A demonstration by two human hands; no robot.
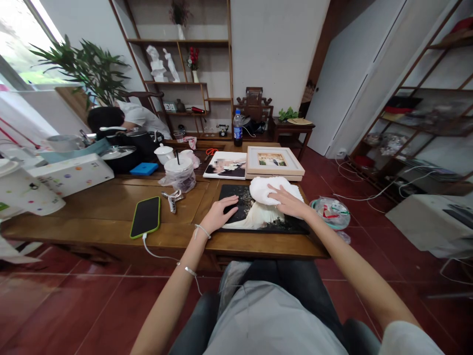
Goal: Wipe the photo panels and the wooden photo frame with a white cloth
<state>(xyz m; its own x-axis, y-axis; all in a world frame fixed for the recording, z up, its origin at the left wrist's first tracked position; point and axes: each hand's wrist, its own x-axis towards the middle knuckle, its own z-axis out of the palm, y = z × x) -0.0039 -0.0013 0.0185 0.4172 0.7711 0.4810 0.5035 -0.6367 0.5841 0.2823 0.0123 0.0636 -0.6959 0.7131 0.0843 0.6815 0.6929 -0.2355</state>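
Observation:
A dark photo panel (242,197) showing a pale gown lies flat near the table's front edge. My left hand (218,214) rests on its left side, fingers stretched out and thumb apart, holding nothing. Over the panel's upper right part, my right hand (286,201) has its fingers on a bunched white cloth (260,189) and presses it down. The cloth and hand hide that part of the picture. Just behind the panel are a white-edged photo print (225,170) and a light picture frame (254,160) that lies on another flat piece.
A phone (146,217) on a white cable lies to the left, near a bagged drink cup (179,170). Farther back stand a bottle (237,130) and orange scissors (212,152). A lined bin (330,213) is on the floor at right. Another person leans at the far left.

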